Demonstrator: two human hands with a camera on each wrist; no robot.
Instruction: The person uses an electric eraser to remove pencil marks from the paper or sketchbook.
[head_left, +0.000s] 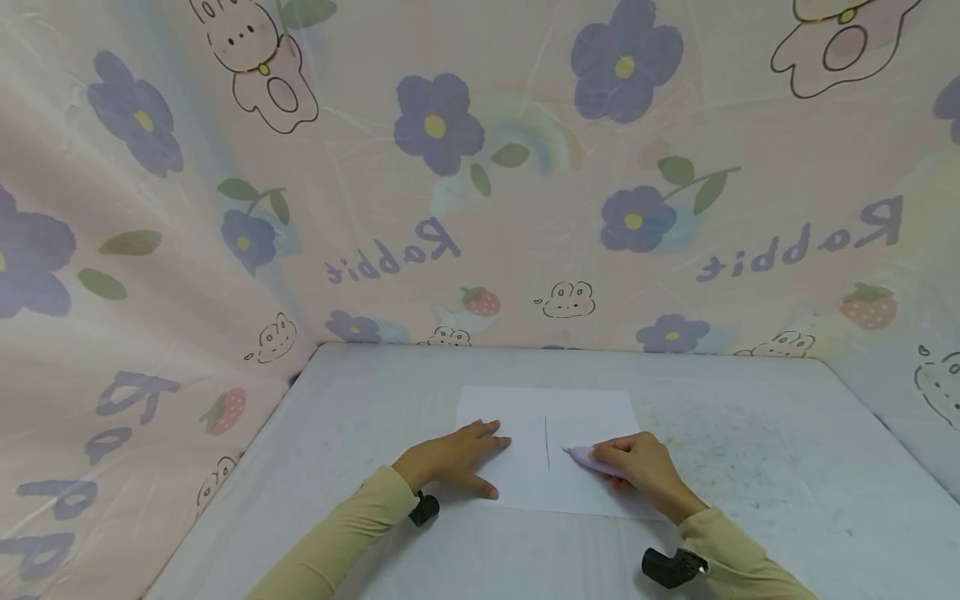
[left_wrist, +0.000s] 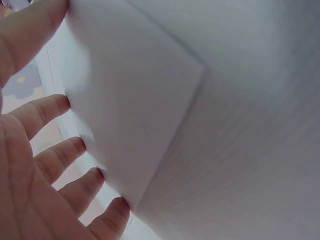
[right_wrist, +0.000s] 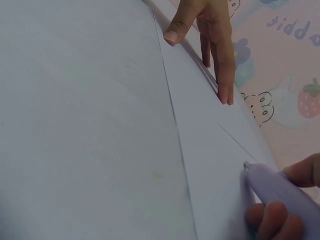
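A white sheet of paper (head_left: 525, 492) lies on the table with one thin dark straight line (head_left: 547, 443) near its middle. My left hand (head_left: 459, 458) rests on the paper's left part, fingers spread; in the left wrist view its fingertips (left_wrist: 79, 144) press along the sheet. With my right hand (head_left: 645, 468) I grip a thick, pale purple pen-like tool (right_wrist: 280, 187). Its narrow metallic tip (right_wrist: 246, 165) points at the paper, just right of the line in the head view. I cannot tell exactly what kind of tool it is.
A white-covered table (head_left: 757, 467) spreads around the sheet, with faint dark smudges on its right side. Behind and to the left hangs a pink curtain (head_left: 517, 217) printed with flowers and rabbits. A black wrist camera (head_left: 671, 568) sits at the right sleeve, another (head_left: 424, 508) at the left.
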